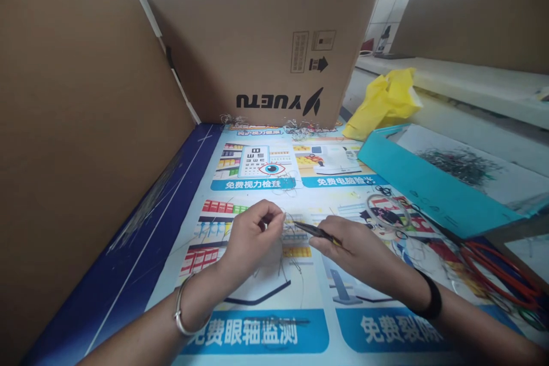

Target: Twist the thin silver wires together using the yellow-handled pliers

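Left grip (259, 234): fingertips pinched together on thin wire (290, 215) | right grip (354, 246): closed round black pliers (315, 231) | thin wire: at left fingertips, just left of pliers' tip, contact unclear | turquoise box (429, 191): right of pliers, well apart

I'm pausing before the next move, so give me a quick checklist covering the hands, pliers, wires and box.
1. Right hand holding the pliers: ok.
2. Left hand pinching the thin wire: cannot tell; too fine to see.
3. Pliers' tips gripping that wire: cannot tell.
4. Printed sheet free of loose strands: not ok; some lie near the left hand.
5. Turquoise box open: ok.
6. Yellow bag apart from both hands: ok.
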A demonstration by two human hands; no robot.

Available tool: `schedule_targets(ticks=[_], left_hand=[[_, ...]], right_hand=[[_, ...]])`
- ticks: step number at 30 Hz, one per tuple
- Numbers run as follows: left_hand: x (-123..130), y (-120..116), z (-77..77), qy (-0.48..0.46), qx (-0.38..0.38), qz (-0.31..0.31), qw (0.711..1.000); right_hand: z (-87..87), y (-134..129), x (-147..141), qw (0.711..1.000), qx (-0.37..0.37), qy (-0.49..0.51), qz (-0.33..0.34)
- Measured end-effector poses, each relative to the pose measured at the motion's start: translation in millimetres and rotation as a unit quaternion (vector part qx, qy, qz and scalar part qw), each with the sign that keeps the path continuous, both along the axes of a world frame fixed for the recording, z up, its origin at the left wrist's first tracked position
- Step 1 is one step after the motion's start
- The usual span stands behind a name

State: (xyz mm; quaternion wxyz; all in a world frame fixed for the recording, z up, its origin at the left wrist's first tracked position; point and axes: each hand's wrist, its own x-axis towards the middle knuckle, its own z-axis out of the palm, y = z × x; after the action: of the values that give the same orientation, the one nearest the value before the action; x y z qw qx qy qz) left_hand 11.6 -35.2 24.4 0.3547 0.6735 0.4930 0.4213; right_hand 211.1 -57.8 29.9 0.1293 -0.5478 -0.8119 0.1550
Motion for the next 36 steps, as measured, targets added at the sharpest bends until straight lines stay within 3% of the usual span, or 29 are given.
schedule_targets(ticks=[16, 22, 30, 36], left_hand=[[0.5, 2.6, -6.0, -0.045, -0.048, -0.003, 0.998], [0.1, 5.3, -7.8, -0.097, -0.069, -0.049, 0.992], [-1.0, 7.5, -10.1, -0.150, -0.069, -0.057, 0.985], [-3.7, 8.1, -9.5, -0.200, -0.047, -0.114, 0.972]], right_hand=[[-7.6, 1.2, 1.5, 0.998, 0.031, -0.052, 0.001], [-5.5, 4.0, 2.1, 1.000, -0.024, -0.008, 0.012], [-6.8, 3.5, 1.0, 0.995, -0.067, 0.056, 0.039], [-9.4, 3.0, 2.0, 0.985, -0.124, 0.113, 0.047]])
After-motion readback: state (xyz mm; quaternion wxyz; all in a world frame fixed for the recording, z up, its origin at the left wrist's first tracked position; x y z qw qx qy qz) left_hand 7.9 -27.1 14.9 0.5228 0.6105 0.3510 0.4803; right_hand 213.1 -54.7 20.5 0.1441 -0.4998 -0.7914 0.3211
